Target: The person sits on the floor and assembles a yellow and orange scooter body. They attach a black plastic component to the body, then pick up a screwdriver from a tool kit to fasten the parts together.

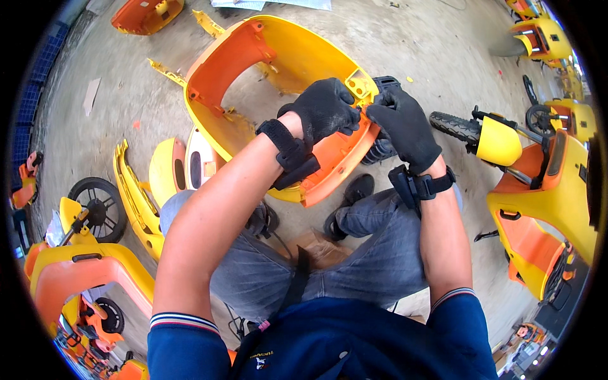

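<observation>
A large yellow-and-orange plastic scooter body shell (297, 47) stands open on the floor before my knees. My left hand (326, 111), in a black glove, has its fingers curled in at the shell's right corner. Also black-gloved, my right hand (405, 126) pinches with thumb and fingers at the same corner, close to the left fingertips. Whatever small thing lies between the fingers is hidden. Just above them shows a yellow corner bracket (360, 87) with holes. A black ridged part (380, 151) is partly covered by the shell and my right hand.
Left of my legs lie yellow trim panels (130, 196) and a black wheel (98, 209). On the right stands a yellow scooter (541, 206) with a knobbly front tyre (455, 126). Brown cardboard (320, 249) lies between my feet. Another orange shell (147, 16) rests far left.
</observation>
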`<state>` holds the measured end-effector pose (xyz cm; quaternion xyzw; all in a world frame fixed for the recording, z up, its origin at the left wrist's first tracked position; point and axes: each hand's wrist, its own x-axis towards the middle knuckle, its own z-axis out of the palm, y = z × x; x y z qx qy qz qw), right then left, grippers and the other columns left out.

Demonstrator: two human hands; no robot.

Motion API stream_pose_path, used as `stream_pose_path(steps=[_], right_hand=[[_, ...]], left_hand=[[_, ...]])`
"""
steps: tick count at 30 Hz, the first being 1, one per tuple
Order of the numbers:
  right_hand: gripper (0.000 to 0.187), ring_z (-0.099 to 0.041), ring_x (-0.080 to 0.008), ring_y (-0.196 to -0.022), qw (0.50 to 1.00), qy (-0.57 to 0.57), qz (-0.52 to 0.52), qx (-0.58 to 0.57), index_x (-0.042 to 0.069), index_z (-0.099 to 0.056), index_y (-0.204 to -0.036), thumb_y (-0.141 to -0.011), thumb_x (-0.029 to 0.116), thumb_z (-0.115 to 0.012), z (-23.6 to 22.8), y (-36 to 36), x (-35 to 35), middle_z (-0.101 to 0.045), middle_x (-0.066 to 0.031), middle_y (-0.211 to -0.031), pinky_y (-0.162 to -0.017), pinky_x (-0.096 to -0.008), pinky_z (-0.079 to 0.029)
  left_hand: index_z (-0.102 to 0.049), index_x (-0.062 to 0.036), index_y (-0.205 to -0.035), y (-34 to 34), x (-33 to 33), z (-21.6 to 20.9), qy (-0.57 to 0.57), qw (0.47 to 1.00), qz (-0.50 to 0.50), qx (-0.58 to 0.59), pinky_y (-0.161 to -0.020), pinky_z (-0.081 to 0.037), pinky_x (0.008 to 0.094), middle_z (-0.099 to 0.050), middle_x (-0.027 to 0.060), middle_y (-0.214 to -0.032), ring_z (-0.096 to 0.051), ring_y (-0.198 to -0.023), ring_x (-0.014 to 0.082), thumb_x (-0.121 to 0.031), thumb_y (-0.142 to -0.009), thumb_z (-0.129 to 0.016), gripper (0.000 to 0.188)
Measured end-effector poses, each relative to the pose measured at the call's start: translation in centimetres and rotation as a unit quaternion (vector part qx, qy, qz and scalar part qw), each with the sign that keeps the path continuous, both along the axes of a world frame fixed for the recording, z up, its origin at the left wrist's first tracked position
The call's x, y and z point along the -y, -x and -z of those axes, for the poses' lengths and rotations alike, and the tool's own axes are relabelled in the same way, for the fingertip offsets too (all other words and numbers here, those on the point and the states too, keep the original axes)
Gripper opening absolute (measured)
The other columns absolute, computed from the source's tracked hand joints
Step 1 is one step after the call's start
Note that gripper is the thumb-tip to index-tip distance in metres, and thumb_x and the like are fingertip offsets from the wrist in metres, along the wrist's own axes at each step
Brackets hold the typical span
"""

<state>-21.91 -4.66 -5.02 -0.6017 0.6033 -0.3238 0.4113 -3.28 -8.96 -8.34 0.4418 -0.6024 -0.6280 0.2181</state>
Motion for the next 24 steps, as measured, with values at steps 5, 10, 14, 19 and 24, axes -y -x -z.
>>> stream_pose_path(steps=[5,10,14,19,24], right_hand=[[0.016,-0.056,-0.0127,-0.062,1.0,0.005,-0.005,0.028,0.001,-0.061,-0.076,-0.078,0.016,-0.063,0.1,-0.1,0.0,-0.059,-0.0062,-0.067,-0.059,-0.0282,-0.045],[0.016,-0.056,-0.0127,-0.061,1.0,0.012,-0.011,0.015,0.001,-0.062,-0.074,-0.078,0.016,-0.063,0.2,0.2,-0.1,-0.059,-0.0059,-0.066,-0.057,-0.0283,-0.045],[0.016,-0.057,-0.0124,-0.061,1.0,0.017,-0.011,0.016,0.001,-0.062,-0.074,-0.078,0.017,-0.063,0.2,-0.1,-0.2,-0.059,-0.0058,-0.066,-0.057,-0.0279,-0.045],[0.016,-0.056,-0.0118,-0.061,1.0,-0.004,0.008,0.008,0.002,-0.061,-0.075,-0.078,0.017,-0.064,-0.1,-0.1,-0.4,-0.059,-0.0057,-0.067,-0.057,-0.0274,-0.045],[0.017,-0.057,-0.0114,-0.062,1.0,0.015,-0.016,0.007,0.002,-0.061,-0.077,-0.079,0.018,-0.064,0.3,0.1,-0.3,-0.06,-0.0058,-0.067,-0.057,-0.0274,-0.046]], left_hand=[[-0.066,0.0087,-0.093,-0.5,0.3,0.7,0.018,0.999,0.022,-0.015,-0.065,-0.056,0.0263,-0.07,0.0155,-0.083,-0.068,-0.073,0.0139,-0.011,-0.08,-0.073,0.025],[-0.063,0.0106,-0.098,0.4,-0.5,-1.5,0.01,0.999,-0.02,0.046,-0.066,-0.057,0.0274,-0.071,0.0143,-0.082,-0.069,-0.072,0.0145,-0.008,-0.082,-0.071,0.026],[-0.05,0.0121,-0.122,0.3,-0.6,0.2,0.015,0.998,-0.057,-0.024,-0.066,-0.056,0.0272,-0.071,0.013,-0.083,-0.069,-0.074,0.0153,-0.003,-0.081,-0.071,0.049],[-0.043,0.0014,-0.136,1.0,-1.6,-0.3,0.255,0.956,-0.085,0.115,-0.068,-0.055,0.0277,-0.07,0.0131,-0.087,-0.069,-0.078,0.0164,0.001,-0.08,-0.07,0.062],[-0.05,-0.0052,-0.132,0.5,-1.0,-0.1,0.22,0.972,-0.024,0.076,-0.069,-0.056,0.0289,-0.068,0.0123,-0.087,-0.067,-0.074,0.0162,0.003,-0.08,-0.067,0.056]])
